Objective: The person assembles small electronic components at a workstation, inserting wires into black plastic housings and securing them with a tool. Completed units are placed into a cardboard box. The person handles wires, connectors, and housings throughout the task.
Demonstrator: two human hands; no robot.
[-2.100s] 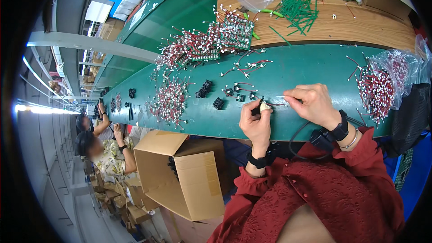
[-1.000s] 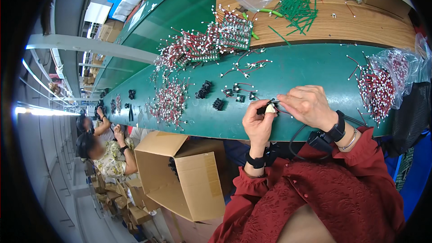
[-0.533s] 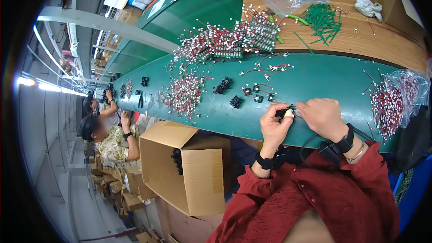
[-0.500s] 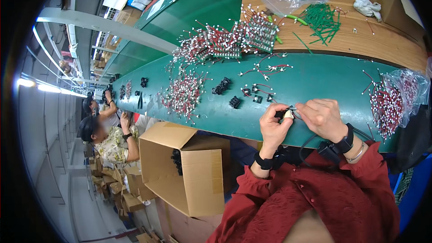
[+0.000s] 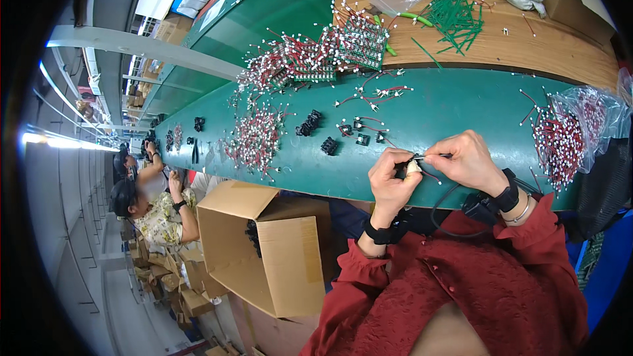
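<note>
My left hand point(image 5: 389, 181) pinches a small black part point(image 5: 402, 166) with a pale finger cot on one fingertip, just above the near edge of the green belt point(image 5: 455, 109). My right hand point(image 5: 467, 161) meets it from the right, holding a thin red wire point(image 5: 432, 157) with its end at the part. Both hands touch at the part. Several small black parts point(image 5: 359, 133) and loose red wires with white ends point(image 5: 372, 95) lie on the belt just beyond my hands.
A clear bag of red wires point(image 5: 567, 135) lies at the right. Heaps of red wires point(image 5: 257, 138) and racks point(image 5: 330, 49) sit farther left. Green ties point(image 5: 455, 16) lie on the wooden bench point(image 5: 554, 49). An open cardboard box point(image 5: 264, 250) stands below the belt. Two people point(image 5: 148, 201) work at far left.
The view has shifted a little since earlier. My hands stayed joined at the belt's near edge, working the small part and wire between the fingertips.
</note>
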